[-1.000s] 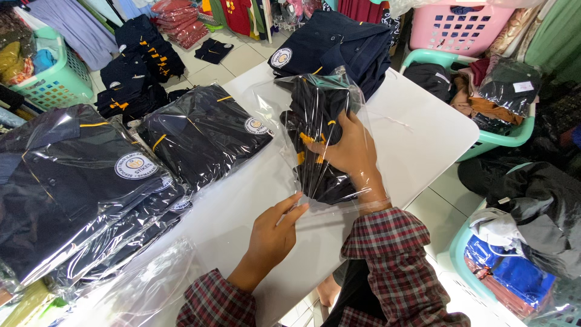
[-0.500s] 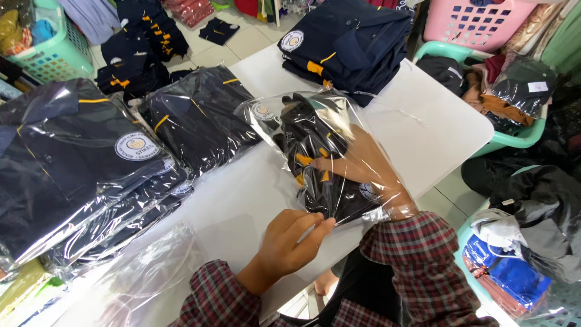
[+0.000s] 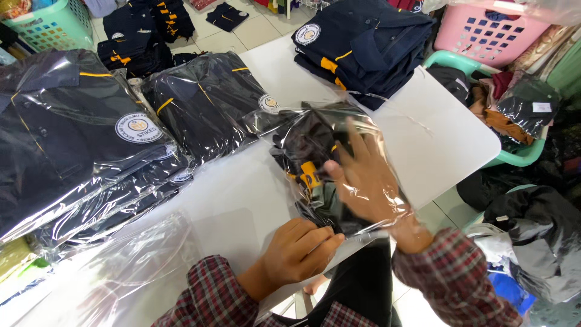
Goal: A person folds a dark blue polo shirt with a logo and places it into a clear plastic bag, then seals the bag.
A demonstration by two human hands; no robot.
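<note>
The clear plastic bag (image 3: pixel 339 175) holds a folded dark navy shirt (image 3: pixel 311 148) with yellow trim and lies on the white table (image 3: pixel 448 136), at its near edge, just in front of the person. The left hand (image 3: pixel 299 251) is at the bag's open end, nearest the person; its fingers are curled together and pinch the edge of the plastic against the table's rim. The right hand (image 3: pixel 369 184) is inside the bag, seen through the film, with its fingers spread apart and pressed flat on the shirt. Both sleeves are red and dark plaid.

Left of the bag, an empty clear bag (image 3: pixel 139 266) lies flat on the table's near left corner. Beyond that, further left of the bag, a stack of bagged navy shirts (image 3: pixel 78 151) with a round white badge fills the table's left side. Just beyond the bag and touching it at the far left corner is another bagged navy shirt (image 3: pixel 206 103). Past the bag, at the table's far edge, sits a pile of unbagged navy shirts (image 3: pixel 363 45) with yellow trim.

Right of the bag, off the table, a green plastic chair (image 3: pixel 514 157) carries dark clothing. Beyond it stands a pink laundry basket (image 3: pixel 490 36). Far to the bag's upper left, a green laundry basket (image 3: pixel 45 27) stands on the tiled floor beside more navy shirts (image 3: pixel 145 30).
</note>
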